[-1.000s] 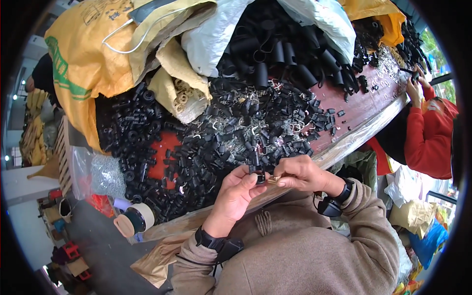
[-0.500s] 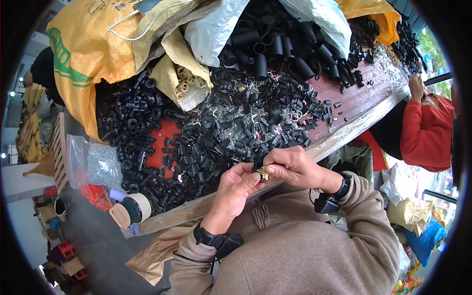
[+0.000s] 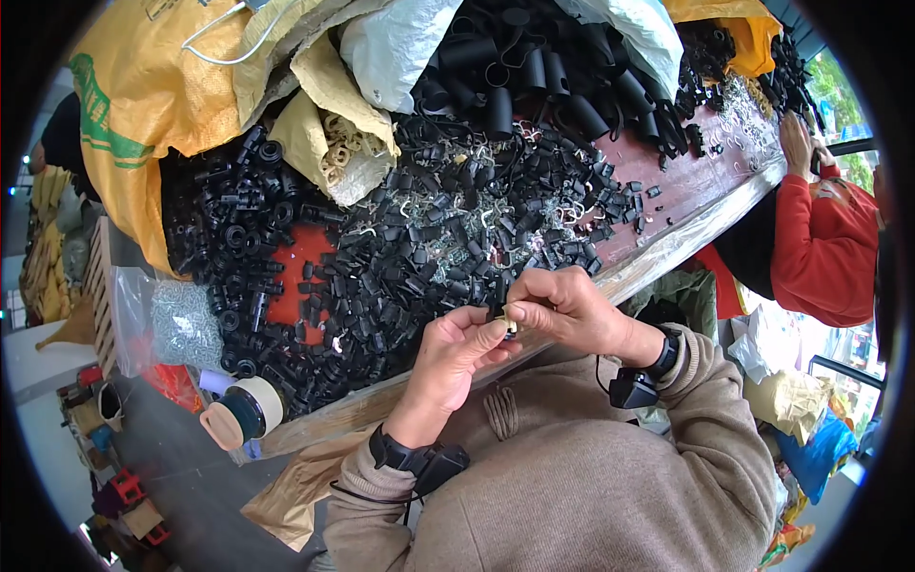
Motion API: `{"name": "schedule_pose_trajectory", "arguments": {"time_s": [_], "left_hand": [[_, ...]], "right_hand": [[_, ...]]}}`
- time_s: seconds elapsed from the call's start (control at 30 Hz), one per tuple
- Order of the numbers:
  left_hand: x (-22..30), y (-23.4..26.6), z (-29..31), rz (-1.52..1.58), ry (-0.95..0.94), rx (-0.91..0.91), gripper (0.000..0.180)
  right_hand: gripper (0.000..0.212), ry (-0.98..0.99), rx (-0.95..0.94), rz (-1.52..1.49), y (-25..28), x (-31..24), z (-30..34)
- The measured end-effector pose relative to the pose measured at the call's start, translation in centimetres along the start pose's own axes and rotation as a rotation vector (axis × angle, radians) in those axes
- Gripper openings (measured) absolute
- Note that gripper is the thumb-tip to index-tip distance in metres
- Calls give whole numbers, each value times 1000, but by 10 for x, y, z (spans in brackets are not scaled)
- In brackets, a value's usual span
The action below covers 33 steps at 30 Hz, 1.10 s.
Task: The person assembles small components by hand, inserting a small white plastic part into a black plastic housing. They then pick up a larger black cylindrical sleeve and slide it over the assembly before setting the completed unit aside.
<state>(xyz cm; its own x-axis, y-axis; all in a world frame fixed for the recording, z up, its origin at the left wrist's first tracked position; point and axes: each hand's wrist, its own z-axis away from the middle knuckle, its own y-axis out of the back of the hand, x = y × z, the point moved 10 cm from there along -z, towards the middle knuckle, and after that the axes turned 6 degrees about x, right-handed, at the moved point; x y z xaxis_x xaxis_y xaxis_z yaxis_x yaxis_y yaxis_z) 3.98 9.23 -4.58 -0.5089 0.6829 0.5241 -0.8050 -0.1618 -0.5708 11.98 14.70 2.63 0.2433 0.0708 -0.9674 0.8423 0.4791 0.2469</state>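
Close to the table's near edge, my left hand (image 3: 450, 360) and my right hand (image 3: 570, 311) meet fingertip to fingertip. Pinched between both thumbs and forefingers is a small cream-coloured part with a dark bit (image 3: 510, 325); the fingers cover most of it, so its exact kind does not show. Just beyond my hands lies a wide heap of small black plastic pieces (image 3: 391, 276), mixed with small springs (image 3: 457, 234) and pale wire hooks. Black ring-shaped and tubular parts (image 3: 238, 224) are piled to the left.
A cream sack of beige rings (image 3: 338, 162) lies open behind the heap. Large black tubes (image 3: 548, 76) spill from a white sack. A bag of springs (image 3: 186, 324) and a round cream-and-black container (image 3: 253, 408) sit front left. A co-worker in red (image 3: 824, 238) works at the right.
The view has shifted slightly, so the table things appear a little further left. Both my hands keep their pinch on the small part. The co-worker's hands have moved.
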Motion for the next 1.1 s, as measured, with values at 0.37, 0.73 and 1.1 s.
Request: {"name": "schedule_pose_trajectory", "arguments": {"time_s": [0.37,0.73,1.1], "left_hand": [[-8,-11,4,63,40,-85,23],[7,-10,10,-4,-100,25,24],[12,1,-4,37,-60,-70,20]], "right_hand": [[21,-145,-62,-217,0,-1,5],[19,-197,115,-344,-5,15,15],[18,278,333,767,58,8,5]]}}
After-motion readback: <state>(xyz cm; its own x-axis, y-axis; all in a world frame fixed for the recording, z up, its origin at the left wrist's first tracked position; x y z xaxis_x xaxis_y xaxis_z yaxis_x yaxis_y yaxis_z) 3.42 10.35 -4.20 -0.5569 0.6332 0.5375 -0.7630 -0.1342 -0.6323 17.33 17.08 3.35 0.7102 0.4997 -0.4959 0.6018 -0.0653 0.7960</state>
